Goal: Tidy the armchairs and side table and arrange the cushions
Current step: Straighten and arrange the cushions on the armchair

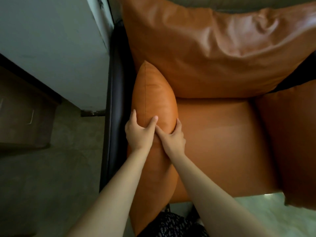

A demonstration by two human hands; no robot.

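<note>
An orange leather armchair fills the view, with its seat cushion [222,142] in the middle. A narrow orange side cushion [153,96] stands on edge along the chair's left side, against the dark frame [116,100]. My left hand [138,132] grips the cushion's top edge from the left, thumb over the seam. My right hand [172,135] grips the same edge from the right, fingers curled round it. A large back cushion [213,48] leans at the rear. Another orange side cushion [290,142] stands at the right.
A white wall [59,40] and a dark wooden cabinet [22,113] lie to the left of the chair, with grey floor [51,177] between. A pale floor strip [256,211] shows in front of the chair. Patterned dark clothing [169,224] is at the bottom.
</note>
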